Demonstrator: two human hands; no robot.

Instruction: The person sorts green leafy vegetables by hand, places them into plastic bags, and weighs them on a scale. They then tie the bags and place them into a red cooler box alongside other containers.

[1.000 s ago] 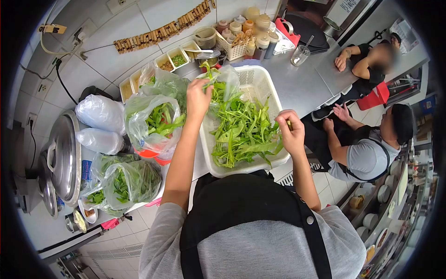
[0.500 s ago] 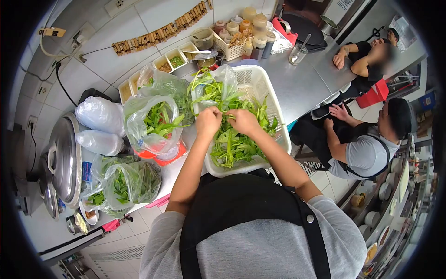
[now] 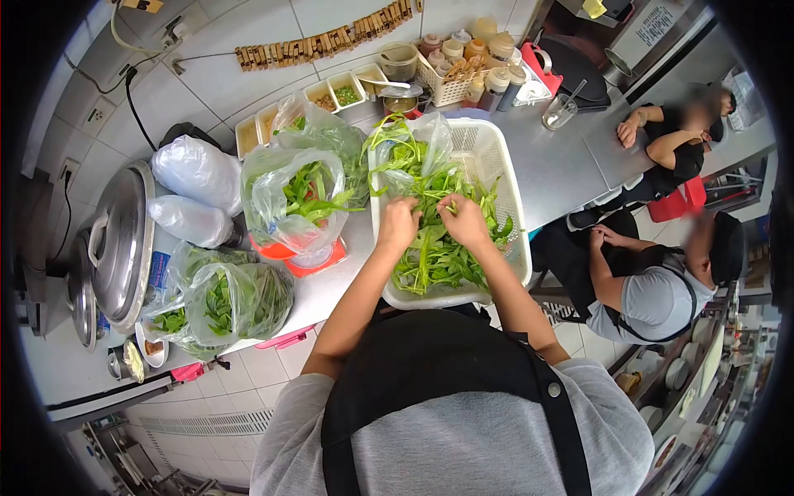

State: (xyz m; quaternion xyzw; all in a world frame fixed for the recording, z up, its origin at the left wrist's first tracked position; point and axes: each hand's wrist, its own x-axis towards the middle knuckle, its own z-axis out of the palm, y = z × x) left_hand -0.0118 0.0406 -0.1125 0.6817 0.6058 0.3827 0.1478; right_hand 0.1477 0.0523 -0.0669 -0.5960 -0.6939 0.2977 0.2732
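Note:
A white perforated plastic basket (image 3: 511, 169) in front of me holds a heap of leafy greens (image 3: 442, 269) with long green stems. A clear plastic bag (image 3: 436, 139) with more greens lies in its far left part. Over the heap, my left hand (image 3: 399, 223) is closed, its fingertips pinched on greens near the basket's left side. My right hand (image 3: 465, 221) is a short gap to the right, thumb and fingers also pinched on greens. Exactly which stems each hand grips is partly hidden by the fingers.
Left of the basket stand open plastic bags of greens (image 3: 248, 310), an orange scale (image 3: 318, 258) and a large metal lid (image 3: 124, 248). Behind are small food tubs (image 3: 343, 89) and a basket of sauce bottles (image 3: 451, 78). Two people sit at the right, one in grey (image 3: 653, 302).
My hands have moved apart; before, they were close together at the greens. The view has shifted, and the seated person in grey has brought both hands together.

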